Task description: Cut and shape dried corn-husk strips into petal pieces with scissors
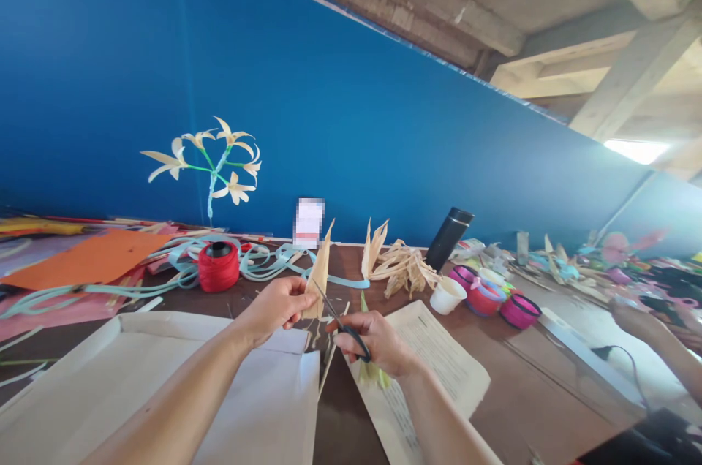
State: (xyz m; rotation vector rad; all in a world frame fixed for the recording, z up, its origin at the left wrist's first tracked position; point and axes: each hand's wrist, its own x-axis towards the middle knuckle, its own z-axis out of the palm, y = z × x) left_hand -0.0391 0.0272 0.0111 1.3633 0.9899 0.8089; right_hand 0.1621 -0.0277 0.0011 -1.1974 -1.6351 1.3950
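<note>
Dried husk: upright, pinched low by the left hand, apparently to steady it against the blades. Scissors: grasped in the right hand. Husk bundle: beyond the right hand.

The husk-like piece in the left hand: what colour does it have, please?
The husk-like piece is pale straw-yellow; it shows best in the head view.

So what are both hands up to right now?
Left hand: closed, pinching a pale, dry husk-like piece.
Right hand: closed, holding black-handled scissors.
</note>
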